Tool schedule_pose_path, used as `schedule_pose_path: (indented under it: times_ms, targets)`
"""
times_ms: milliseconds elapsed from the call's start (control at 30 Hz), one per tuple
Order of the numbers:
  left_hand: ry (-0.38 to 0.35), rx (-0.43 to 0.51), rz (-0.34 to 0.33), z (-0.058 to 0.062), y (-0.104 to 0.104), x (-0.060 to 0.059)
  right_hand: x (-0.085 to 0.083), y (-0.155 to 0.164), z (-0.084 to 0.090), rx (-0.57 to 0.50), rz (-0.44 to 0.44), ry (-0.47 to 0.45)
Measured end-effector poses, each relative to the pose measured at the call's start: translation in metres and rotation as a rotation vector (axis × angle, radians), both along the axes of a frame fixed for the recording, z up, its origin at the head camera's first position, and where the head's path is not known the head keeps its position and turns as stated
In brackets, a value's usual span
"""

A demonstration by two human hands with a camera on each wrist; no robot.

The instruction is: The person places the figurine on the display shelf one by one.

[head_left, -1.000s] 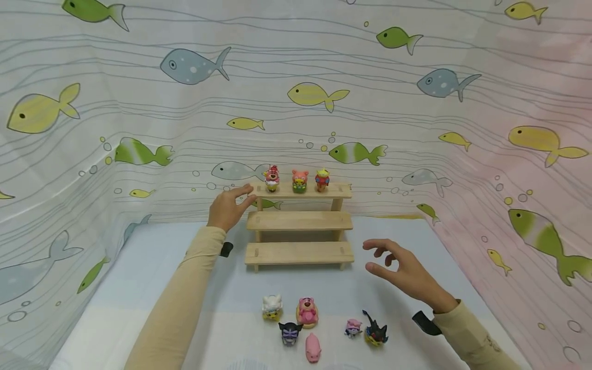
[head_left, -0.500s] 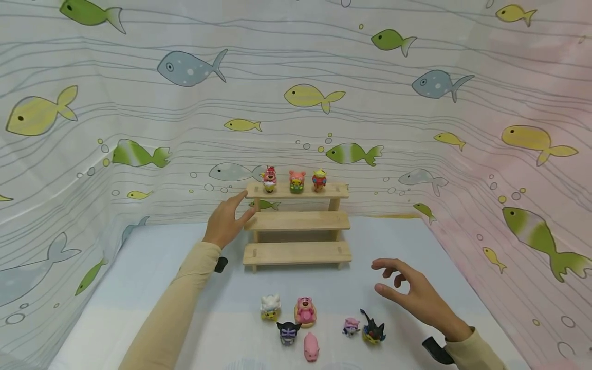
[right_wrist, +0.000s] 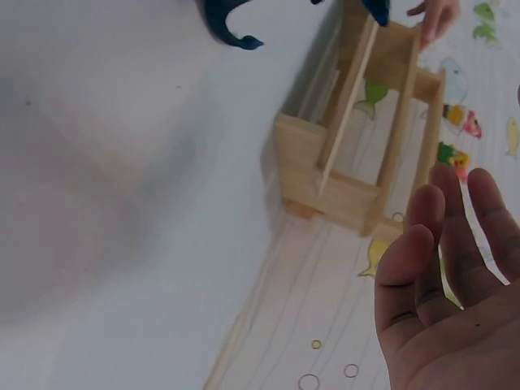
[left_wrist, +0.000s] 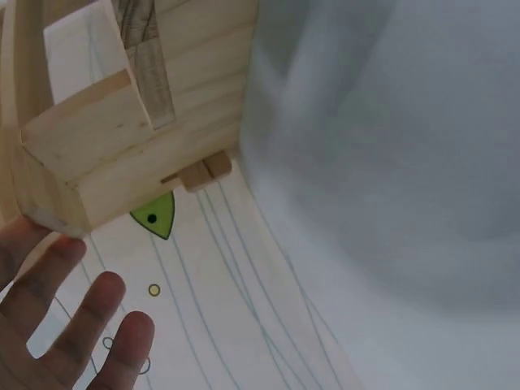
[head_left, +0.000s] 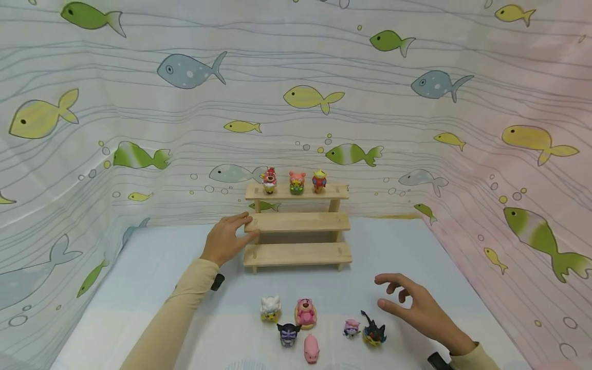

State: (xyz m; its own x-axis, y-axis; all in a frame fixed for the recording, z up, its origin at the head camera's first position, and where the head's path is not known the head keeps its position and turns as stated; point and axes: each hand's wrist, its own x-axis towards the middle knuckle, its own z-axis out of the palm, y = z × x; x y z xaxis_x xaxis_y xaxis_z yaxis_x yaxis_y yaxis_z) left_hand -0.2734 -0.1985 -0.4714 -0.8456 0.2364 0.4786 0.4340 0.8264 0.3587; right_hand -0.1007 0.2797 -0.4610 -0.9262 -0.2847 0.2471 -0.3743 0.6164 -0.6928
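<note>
A three-step wooden shelf (head_left: 298,222) stands at the back of the table, with three small figures (head_left: 296,182) on its top step. My left hand (head_left: 226,237) is open, its fingertips touching the left end of the middle step; the left wrist view shows its fingers (left_wrist: 77,325) spread beside the shelf end (left_wrist: 97,154). My right hand (head_left: 411,306) hovers open, fingers loosely bent, just right of a black spiky figure (head_left: 372,330) and a small pink-purple figure (head_left: 352,327). The right wrist view shows its open palm (right_wrist: 451,301) and the shelf (right_wrist: 357,138) beyond.
More figures stand near the front: a white one (head_left: 270,308), a pink bear on a disc (head_left: 306,312), a dark purple one (head_left: 289,333) and a pink pig (head_left: 311,348). Fish-print curtain (head_left: 139,103) walls the table on three sides.
My left hand dropped from the top step's left end to the middle step. My right hand moved down and toward me, closer to the black spiky figure.
</note>
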Motion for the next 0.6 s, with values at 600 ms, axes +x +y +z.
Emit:
schedule_pose_path:
  times_ms: [600]
  targets:
    - [-0.067, 0.042, -0.014, 0.002, -0.003, 0.001, 0.018, 0.006, -0.032, 0.026, 0.146, -0.208]
